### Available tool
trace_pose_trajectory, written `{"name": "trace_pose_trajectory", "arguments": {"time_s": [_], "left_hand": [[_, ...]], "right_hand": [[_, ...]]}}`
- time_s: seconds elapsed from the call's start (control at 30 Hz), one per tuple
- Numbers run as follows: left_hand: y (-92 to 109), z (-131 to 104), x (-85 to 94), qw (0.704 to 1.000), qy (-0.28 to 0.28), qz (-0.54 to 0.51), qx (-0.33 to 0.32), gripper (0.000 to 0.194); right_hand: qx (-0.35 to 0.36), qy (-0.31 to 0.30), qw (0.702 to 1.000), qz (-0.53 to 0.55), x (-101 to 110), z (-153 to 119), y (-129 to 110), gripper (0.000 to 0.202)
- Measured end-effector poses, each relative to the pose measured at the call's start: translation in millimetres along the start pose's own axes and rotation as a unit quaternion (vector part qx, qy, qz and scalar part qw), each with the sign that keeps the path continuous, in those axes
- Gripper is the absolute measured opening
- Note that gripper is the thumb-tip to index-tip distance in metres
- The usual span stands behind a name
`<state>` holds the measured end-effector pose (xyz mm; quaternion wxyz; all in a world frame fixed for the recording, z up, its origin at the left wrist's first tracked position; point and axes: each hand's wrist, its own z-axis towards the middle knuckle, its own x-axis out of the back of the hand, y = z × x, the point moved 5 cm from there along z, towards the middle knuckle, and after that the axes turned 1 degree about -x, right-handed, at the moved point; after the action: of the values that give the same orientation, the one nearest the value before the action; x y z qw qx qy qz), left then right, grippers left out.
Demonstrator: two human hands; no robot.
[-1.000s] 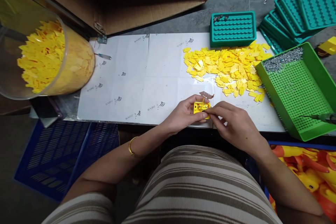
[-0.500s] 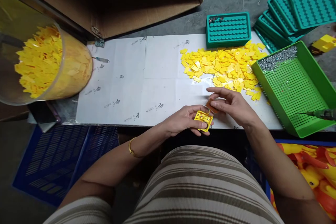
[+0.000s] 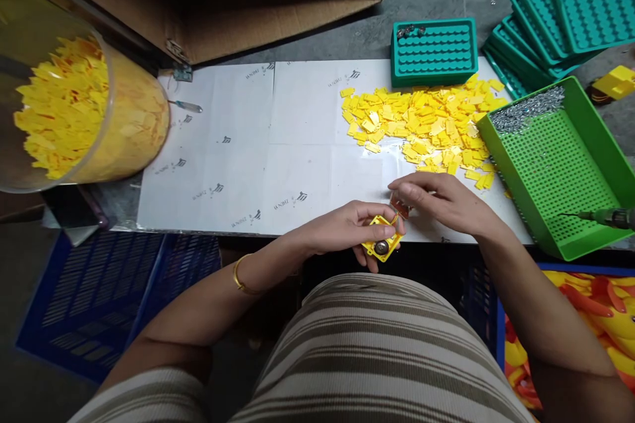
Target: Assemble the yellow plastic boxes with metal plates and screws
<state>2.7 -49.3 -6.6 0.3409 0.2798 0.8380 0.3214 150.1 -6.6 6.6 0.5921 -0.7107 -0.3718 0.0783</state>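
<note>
My left hand [image 3: 354, 230] grips a small yellow case [image 3: 382, 238] over the table's front edge, thumb across its top. A round metal cell [image 3: 381, 247] shows in the open case. Just right of it, my right hand [image 3: 430, 197] has its fingers closed on a small brown board [image 3: 399, 205], partly hidden by the fingers. The board is close against the fingertips of my left hand. Behind the hands, many flat yellow pieces [image 3: 426, 122] lie heaped on the white table [image 3: 302, 172].
Green basket [image 3: 575, 172] with screws and a screwdriver tip [image 3: 610, 217] at right. Teal tray [image 3: 434, 53] behind the heap, more teal trays [image 3: 590, 6] back right. Tub [image 3: 139, 122] of yellow pieces at left, cardboard box [image 3: 278, 26] behind, small screwdriver [image 3: 188, 106] on the table.
The yellow case has turned in my left hand, and its round cell shows more fully. My right hand has lowered slightly and turned, with the brown board tilted more upright.
</note>
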Motion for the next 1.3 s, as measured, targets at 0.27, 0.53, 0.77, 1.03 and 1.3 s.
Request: {"name": "trace_pose_trajectory", "arguments": {"time_s": [0.27,0.53,0.77,1.03,1.3], "left_hand": [[3.1,4.3,5.5,0.977,0.122,0.17,-0.032,0.029],[-2.5,7.0,13.7,0.98,0.147,-0.126,-0.043,0.04],[1.9,-1.9,17.2,0.951,0.184,-0.234,-0.083,0.042],[8.9,-6.7,10.5,0.96,0.192,-0.178,-0.104,0.037],[13.5,-7.9,3.0,0.965,0.184,-0.141,-0.122,0.038]], "right_hand": [[-0.066,0.052,0.995,-0.055,-4.1,-2.3,-6.3,0.023],[0.027,0.239,0.968,0.078,-6.6,-26.4,-17.8,0.027],[0.165,0.161,0.951,-0.204,-35.0,-39.8,-39.5,0.016],[0.198,0.115,0.926,-0.301,-38.8,-47.1,-45.9,0.019],[0.221,0.104,0.918,-0.312,-40.1,-47.2,-52.4,0.019]]}}
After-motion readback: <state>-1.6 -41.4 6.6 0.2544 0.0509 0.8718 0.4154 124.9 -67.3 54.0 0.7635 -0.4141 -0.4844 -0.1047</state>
